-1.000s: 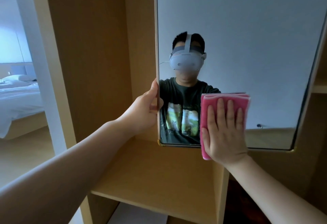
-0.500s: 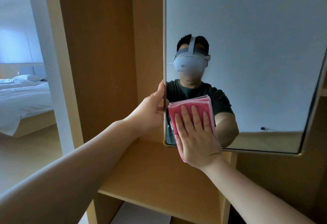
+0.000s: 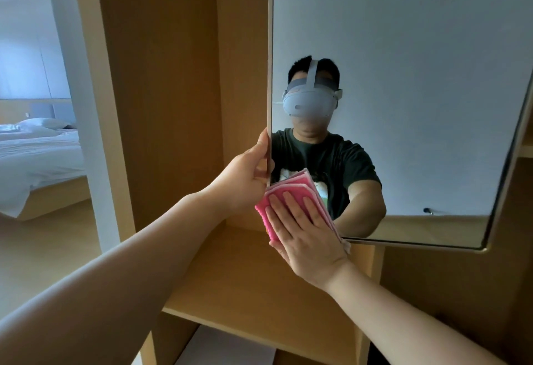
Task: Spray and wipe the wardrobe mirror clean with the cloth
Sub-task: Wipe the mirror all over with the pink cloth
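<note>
The wardrobe mirror [image 3: 403,47] is a tall gold-framed panel swung out from the wooden wardrobe. My left hand [image 3: 245,177] grips its left edge, thumb in front and fingers behind. A folded pink cloth [image 3: 277,191] lies flat against the mirror's lower left corner, overlapping the left edge. My right hand [image 3: 302,235] presses it to the glass with fingers spread. No spray bottle is in view. The mirror reflects a person wearing a headset.
A wooden shelf [image 3: 236,292] runs under the mirror's left part, with the wardrobe side panel [image 3: 158,76] behind my left hand. Through the opening at far left a white bed [image 3: 37,157] stands on a wooden floor.
My right hand has slid the pink cloth leftward along the bottom of the mirror, from the middle to the lower left corner. My left hand has kept its grip on the edge.
</note>
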